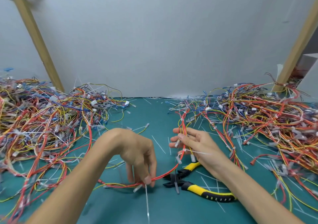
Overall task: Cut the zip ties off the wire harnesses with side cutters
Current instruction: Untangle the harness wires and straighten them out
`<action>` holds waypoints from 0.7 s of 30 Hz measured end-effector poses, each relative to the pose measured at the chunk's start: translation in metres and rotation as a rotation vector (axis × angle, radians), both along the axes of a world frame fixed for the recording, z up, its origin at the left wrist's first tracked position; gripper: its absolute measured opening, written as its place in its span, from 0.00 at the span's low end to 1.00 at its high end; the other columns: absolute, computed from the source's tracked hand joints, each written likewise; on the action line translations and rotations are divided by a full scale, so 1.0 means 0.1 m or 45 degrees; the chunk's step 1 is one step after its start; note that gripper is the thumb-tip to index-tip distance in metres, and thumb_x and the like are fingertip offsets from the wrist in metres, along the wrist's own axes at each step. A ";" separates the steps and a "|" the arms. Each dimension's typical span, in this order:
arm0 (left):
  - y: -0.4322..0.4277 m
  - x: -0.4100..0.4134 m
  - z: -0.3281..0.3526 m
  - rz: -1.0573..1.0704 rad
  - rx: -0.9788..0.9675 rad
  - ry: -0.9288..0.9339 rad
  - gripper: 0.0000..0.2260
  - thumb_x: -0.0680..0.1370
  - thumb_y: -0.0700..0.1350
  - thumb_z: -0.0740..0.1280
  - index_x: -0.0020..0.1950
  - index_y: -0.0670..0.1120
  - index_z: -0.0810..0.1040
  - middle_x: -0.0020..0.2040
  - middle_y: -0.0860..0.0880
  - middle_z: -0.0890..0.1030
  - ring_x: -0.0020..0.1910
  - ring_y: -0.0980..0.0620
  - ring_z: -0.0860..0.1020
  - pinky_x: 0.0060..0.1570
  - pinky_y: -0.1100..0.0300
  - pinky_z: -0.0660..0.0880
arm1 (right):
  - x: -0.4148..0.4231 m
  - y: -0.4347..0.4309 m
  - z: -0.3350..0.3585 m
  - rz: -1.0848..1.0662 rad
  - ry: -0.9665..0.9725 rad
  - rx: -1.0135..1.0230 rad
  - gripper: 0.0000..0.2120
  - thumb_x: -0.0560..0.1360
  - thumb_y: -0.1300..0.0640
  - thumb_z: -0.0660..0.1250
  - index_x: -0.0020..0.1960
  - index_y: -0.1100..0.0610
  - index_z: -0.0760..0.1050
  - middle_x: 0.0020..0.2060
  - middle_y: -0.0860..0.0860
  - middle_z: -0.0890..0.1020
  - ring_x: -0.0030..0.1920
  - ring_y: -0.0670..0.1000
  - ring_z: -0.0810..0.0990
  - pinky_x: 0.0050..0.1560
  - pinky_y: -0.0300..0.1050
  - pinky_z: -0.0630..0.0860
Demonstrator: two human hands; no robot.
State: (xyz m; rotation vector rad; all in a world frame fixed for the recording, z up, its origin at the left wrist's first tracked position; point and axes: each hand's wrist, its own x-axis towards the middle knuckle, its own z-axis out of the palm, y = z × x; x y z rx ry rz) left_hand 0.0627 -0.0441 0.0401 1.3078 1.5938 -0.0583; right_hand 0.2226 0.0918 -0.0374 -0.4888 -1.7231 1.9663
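Teal mat (pixel 151 117), wire heaps (pixel 43 120), side cutters (pixel 192 187)

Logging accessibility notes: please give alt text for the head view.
Two hands hold one red wire harness over a green mat: the left hand pinches it beside a white zip tie, the right hand holds it further along. Yellow-handled side cutters lie between the forearms, with tangled harness piles on both sides.

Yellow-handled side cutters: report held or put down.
Down: the yellow-handled side cutters lie ungripped on the green mat.
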 end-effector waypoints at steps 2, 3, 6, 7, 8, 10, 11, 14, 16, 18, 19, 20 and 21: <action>0.00 -0.02 0.00 -0.002 0.019 0.037 0.10 0.77 0.37 0.70 0.57 0.38 0.82 0.53 0.44 0.85 0.41 0.57 0.80 0.45 0.63 0.80 | 0.00 -0.01 0.01 0.027 -0.013 0.017 0.11 0.78 0.60 0.66 0.59 0.62 0.76 0.45 0.59 0.85 0.48 0.57 0.86 0.39 0.41 0.79; 0.00 -0.03 0.01 -0.006 0.026 0.054 0.10 0.77 0.38 0.70 0.57 0.39 0.82 0.52 0.45 0.85 0.40 0.59 0.80 0.45 0.63 0.80 | 0.01 -0.01 0.02 0.039 -0.023 0.026 0.11 0.78 0.60 0.66 0.59 0.62 0.76 0.45 0.59 0.85 0.47 0.57 0.86 0.39 0.41 0.79; 0.00 -0.06 0.02 -0.018 0.050 0.095 0.09 0.77 0.38 0.70 0.57 0.40 0.83 0.53 0.44 0.84 0.36 0.63 0.79 0.42 0.67 0.78 | 0.01 -0.02 0.02 0.070 -0.058 0.066 0.10 0.78 0.60 0.66 0.59 0.61 0.77 0.44 0.57 0.86 0.47 0.56 0.86 0.40 0.42 0.80; 0.00 -0.07 0.02 -0.018 0.054 0.107 0.09 0.77 0.38 0.70 0.57 0.41 0.83 0.52 0.46 0.84 0.35 0.64 0.79 0.41 0.68 0.78 | 0.01 -0.03 0.03 0.078 -0.064 0.078 0.10 0.79 0.60 0.66 0.59 0.60 0.77 0.44 0.57 0.86 0.48 0.57 0.86 0.41 0.42 0.80; 0.00 -0.07 0.03 -0.016 0.055 0.120 0.10 0.77 0.38 0.70 0.57 0.41 0.83 0.52 0.48 0.84 0.34 0.65 0.79 0.41 0.68 0.77 | 0.02 -0.03 0.03 0.086 -0.069 0.092 0.09 0.79 0.60 0.66 0.58 0.60 0.77 0.44 0.58 0.86 0.48 0.57 0.86 0.41 0.42 0.80; 0.00 -0.08 0.04 -0.011 0.048 0.144 0.09 0.77 0.38 0.70 0.57 0.41 0.83 0.51 0.49 0.84 0.34 0.65 0.79 0.41 0.69 0.77 | 0.02 -0.04 0.04 0.097 -0.082 0.125 0.09 0.79 0.60 0.66 0.58 0.60 0.77 0.44 0.58 0.86 0.48 0.57 0.86 0.43 0.41 0.80; 0.00 -0.09 0.04 -0.007 0.044 0.161 0.09 0.77 0.38 0.70 0.57 0.41 0.83 0.51 0.49 0.84 0.34 0.65 0.79 0.41 0.69 0.76 | 0.02 -0.05 0.04 0.101 -0.088 0.135 0.09 0.79 0.60 0.66 0.58 0.60 0.77 0.44 0.58 0.86 0.47 0.57 0.86 0.43 0.40 0.80; 0.01 -0.11 0.04 0.009 0.044 0.286 0.08 0.76 0.39 0.71 0.55 0.44 0.84 0.40 0.55 0.85 0.30 0.66 0.77 0.35 0.74 0.73 | 0.01 -0.07 0.05 0.132 -0.126 0.126 0.09 0.79 0.59 0.66 0.58 0.60 0.77 0.44 0.56 0.85 0.47 0.58 0.86 0.37 0.41 0.80; 0.02 -0.12 0.02 0.018 0.050 0.391 0.08 0.76 0.41 0.72 0.54 0.48 0.85 0.34 0.58 0.83 0.31 0.63 0.77 0.33 0.73 0.72 | 0.01 -0.09 0.05 0.144 -0.156 0.158 0.09 0.79 0.58 0.67 0.58 0.59 0.78 0.44 0.55 0.85 0.46 0.57 0.86 0.35 0.40 0.79; 0.03 -0.14 0.00 0.010 0.045 0.474 0.07 0.75 0.43 0.72 0.53 0.50 0.85 0.40 0.55 0.83 0.35 0.58 0.78 0.38 0.70 0.73 | 0.01 -0.09 0.06 0.161 -0.166 0.213 0.09 0.79 0.57 0.67 0.57 0.58 0.78 0.44 0.55 0.85 0.45 0.55 0.86 0.34 0.40 0.78; 0.03 -0.15 -0.01 0.002 0.042 0.531 0.07 0.75 0.43 0.72 0.52 0.51 0.85 0.42 0.53 0.83 0.37 0.56 0.77 0.40 0.67 0.73 | 0.01 -0.09 0.06 0.172 -0.169 0.240 0.09 0.79 0.57 0.67 0.57 0.57 0.78 0.45 0.55 0.85 0.44 0.53 0.86 0.34 0.40 0.78; 0.04 -0.16 -0.03 -0.002 0.044 0.598 0.07 0.75 0.44 0.72 0.52 0.52 0.85 0.43 0.52 0.83 0.40 0.55 0.77 0.43 0.64 0.73 | 0.02 -0.10 0.06 0.181 -0.174 0.268 0.08 0.78 0.56 0.67 0.57 0.56 0.79 0.45 0.54 0.86 0.44 0.52 0.85 0.34 0.40 0.78; 0.04 -0.16 -0.05 0.004 0.055 0.661 0.07 0.74 0.44 0.72 0.51 0.52 0.85 0.43 0.53 0.82 0.42 0.54 0.77 0.45 0.62 0.73 | 0.02 -0.10 0.05 0.184 -0.182 0.294 0.08 0.78 0.56 0.67 0.56 0.56 0.79 0.45 0.54 0.86 0.44 0.50 0.85 0.34 0.41 0.78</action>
